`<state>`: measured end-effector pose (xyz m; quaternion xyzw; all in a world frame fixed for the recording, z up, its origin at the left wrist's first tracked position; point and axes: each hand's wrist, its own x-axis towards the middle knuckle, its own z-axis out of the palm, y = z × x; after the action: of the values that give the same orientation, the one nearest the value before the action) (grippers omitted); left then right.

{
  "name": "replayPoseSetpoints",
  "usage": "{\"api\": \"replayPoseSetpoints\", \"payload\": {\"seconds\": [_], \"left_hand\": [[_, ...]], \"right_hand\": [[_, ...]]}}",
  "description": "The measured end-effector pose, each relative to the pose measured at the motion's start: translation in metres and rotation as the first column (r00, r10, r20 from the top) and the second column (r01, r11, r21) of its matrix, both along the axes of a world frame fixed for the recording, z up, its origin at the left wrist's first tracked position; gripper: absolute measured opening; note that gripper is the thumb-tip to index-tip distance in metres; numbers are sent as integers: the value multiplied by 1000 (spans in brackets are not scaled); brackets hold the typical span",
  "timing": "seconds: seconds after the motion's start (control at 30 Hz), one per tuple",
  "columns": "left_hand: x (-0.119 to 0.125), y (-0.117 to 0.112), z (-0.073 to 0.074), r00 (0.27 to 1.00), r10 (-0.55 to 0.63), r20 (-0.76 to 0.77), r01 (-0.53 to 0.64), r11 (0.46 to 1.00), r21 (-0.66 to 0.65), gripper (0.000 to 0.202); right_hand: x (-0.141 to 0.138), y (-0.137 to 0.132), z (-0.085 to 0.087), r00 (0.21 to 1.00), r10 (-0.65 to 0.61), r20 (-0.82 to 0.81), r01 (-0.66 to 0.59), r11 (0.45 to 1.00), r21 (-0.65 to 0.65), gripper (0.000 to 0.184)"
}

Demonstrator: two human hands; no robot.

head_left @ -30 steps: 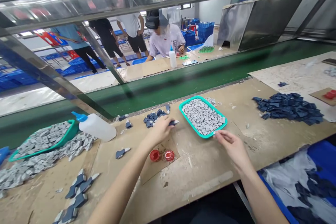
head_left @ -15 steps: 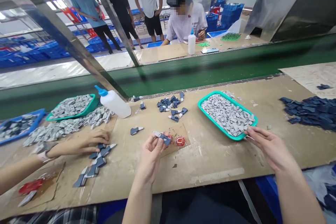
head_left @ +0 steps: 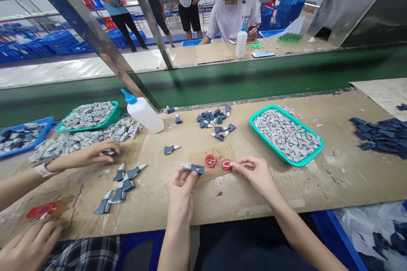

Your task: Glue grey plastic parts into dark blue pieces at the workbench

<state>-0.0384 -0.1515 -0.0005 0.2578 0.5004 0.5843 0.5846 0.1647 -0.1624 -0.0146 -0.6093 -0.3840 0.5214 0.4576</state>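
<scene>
My left hand (head_left: 181, 188) pinches a small dark blue plastic part with a grey tip (head_left: 192, 168) and holds it above the cardboard pad. My right hand (head_left: 256, 173) is closed in a pinch on a small grey piece whose tip touches the right of two red caps (head_left: 226, 164); the other red cap (head_left: 210, 160) sits just left of it. A teal tray of grey pieces (head_left: 288, 135) lies to the right of my right hand. A loose pile of dark blue parts (head_left: 215, 119) lies beyond the caps.
A white squeeze bottle with a blue nozzle (head_left: 144, 112) lies on its side. A co-worker's hands (head_left: 95, 152) work at the left beside assembled blue parts (head_left: 122, 184) and another teal tray (head_left: 89, 116). More blue parts (head_left: 381, 135) are piled far right. A green conveyor belt (head_left: 222, 80) runs behind.
My right hand has left the teal tray's edge and come left to the red caps with a grey piece. My left hand stays near the caps with the blue part. The view shifted left.
</scene>
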Motion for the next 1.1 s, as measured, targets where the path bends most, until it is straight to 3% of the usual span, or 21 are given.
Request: {"api": "replayPoseSetpoints", "payload": {"seconds": [0.43, 0.67, 0.83, 1.1], "left_hand": [[-7, -9, 3, 1000, 11, -13, -11, 1000, 3, 33], [15, -7, -1, 990, -48, -129, 55, 997, 56, 31], [39, -6, 2, 986, -113, -126, 123, 989, 77, 29], [49, -5, 6, 983, -157, -98, 166, 982, 91, 27]], "right_hand": [[-9, 9, -7, 998, 45, -33, -45, 999, 14, 36], [3, 5, 21, 984, 88, -157, -88, 996, 6, 30], [3, 0, 42, 969, 129, -211, -128, 992, 19, 28], [-4, 0, 43, 960, 186, -211, -185, 982, 24, 28]]}}
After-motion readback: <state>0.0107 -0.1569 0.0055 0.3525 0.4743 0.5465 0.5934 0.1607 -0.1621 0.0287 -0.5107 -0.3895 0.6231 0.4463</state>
